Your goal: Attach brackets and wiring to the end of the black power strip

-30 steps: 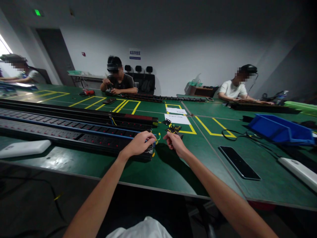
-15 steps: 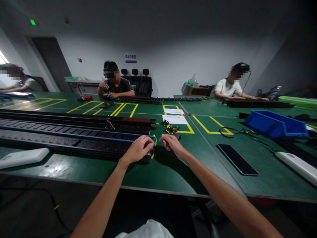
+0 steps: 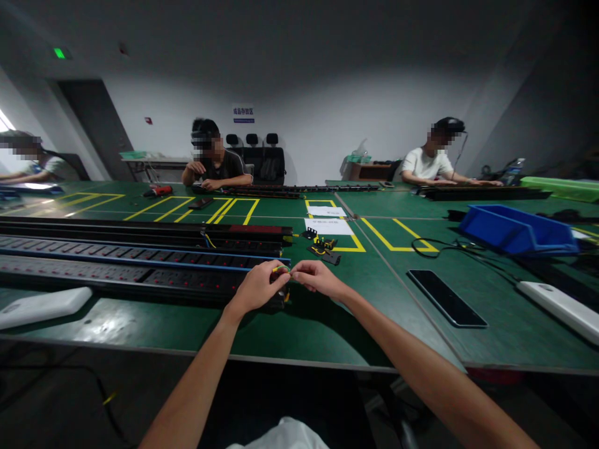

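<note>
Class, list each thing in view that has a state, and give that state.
Near black strip: lying flat
Green-yellow wire: bent
Left hand: curled over the strip's end
Right hand: pinched at the wire
Near phone: flat, screen dark
Blue bin: open-topped
Door: appears shut
Green sign: lit
Red drill: lying down

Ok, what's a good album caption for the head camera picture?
Left hand and right hand close together at a yellow-green wire, by the end of a black strip.

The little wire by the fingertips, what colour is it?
The wire is green and yellow; it shows in the head view, the only one.
</note>
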### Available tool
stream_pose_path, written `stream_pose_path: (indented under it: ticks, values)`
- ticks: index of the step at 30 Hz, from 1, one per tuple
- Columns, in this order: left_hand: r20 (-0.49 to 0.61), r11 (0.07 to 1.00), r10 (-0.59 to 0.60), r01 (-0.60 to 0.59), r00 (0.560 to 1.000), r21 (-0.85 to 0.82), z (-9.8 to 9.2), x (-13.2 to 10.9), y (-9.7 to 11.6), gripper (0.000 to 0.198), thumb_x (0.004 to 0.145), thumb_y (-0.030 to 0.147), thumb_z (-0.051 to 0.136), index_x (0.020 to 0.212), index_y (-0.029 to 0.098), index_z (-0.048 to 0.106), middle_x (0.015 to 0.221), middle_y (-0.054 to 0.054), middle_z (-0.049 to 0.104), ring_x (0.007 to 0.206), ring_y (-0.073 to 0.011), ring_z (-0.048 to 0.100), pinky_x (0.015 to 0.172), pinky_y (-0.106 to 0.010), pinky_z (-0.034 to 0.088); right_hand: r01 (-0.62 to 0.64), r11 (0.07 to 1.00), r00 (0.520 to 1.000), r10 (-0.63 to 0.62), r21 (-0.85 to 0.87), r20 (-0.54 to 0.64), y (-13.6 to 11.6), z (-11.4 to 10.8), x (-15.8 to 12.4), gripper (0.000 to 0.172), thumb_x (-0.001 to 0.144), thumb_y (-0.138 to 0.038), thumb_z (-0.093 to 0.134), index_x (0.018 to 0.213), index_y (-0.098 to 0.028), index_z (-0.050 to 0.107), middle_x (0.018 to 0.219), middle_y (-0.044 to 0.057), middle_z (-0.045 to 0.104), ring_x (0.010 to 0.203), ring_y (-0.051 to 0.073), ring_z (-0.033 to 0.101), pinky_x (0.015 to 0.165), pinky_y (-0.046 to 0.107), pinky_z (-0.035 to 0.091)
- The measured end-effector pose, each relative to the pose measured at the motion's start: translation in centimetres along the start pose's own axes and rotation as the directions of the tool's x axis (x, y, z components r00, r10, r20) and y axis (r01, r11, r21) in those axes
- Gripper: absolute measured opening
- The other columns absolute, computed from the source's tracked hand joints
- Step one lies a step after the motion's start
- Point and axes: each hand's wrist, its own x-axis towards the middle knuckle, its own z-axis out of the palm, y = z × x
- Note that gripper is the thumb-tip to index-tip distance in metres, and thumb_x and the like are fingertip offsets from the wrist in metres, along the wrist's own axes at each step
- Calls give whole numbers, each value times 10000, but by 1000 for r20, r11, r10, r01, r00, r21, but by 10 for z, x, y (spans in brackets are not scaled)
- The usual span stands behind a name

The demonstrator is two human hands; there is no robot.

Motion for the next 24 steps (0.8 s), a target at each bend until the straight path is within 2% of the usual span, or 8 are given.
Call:
stream_pose_path:
  ticks: [7, 12, 17, 24]
  values:
    - [-22, 988, -63, 59, 998, -141, -1, 0, -3, 238, 899, 436, 624, 958, 206, 635, 854, -5, 724, 782, -168, 673, 709, -264, 485, -4, 1000, 1000, 5, -26, 29, -6, 1, -2, 413, 796, -551, 699, 881, -147, 675, 589, -51, 528, 460, 66, 416, 425, 203, 302]
    - [-12, 986, -80, 77, 997, -146, -2, 1, -4, 234, 884, 431, 630, 934, 202, 623, 795, 9, 694, 715, -154, 645, 662, -257, 467, -3, 998, 999, 6, -66, 54, -9, 2, -4, 435, 778, -575, 711, 813, -143, 677, 587, -42, 532, 477, 66, 402, 446, 208, 306]
    - [-24, 992, -58, 55, 998, -117, -3, 3, -3, 260, 919, 446, 574, 886, 201, 653, 862, -5, 706, 793, -159, 639, 728, -271, 459, -8, 998, 999, 9, -61, 32, -9, 3, -4, 432, 762, -573, 716, 782, -144, 673, 579, -41, 531, 473, 66, 393, 450, 213, 304]
    - [10, 988, -57, 58, 998, -141, -3, 3, -3, 340, 949, 487, 508, 869, 193, 659, 807, -5, 691, 716, -152, 590, 660, -271, 433, -27, 999, 1000, 28, -42, 3, -7, 3, -3, 371, 778, -521, 705, 794, -152, 673, 588, -39, 546, 462, 65, 412, 433, 206, 289]
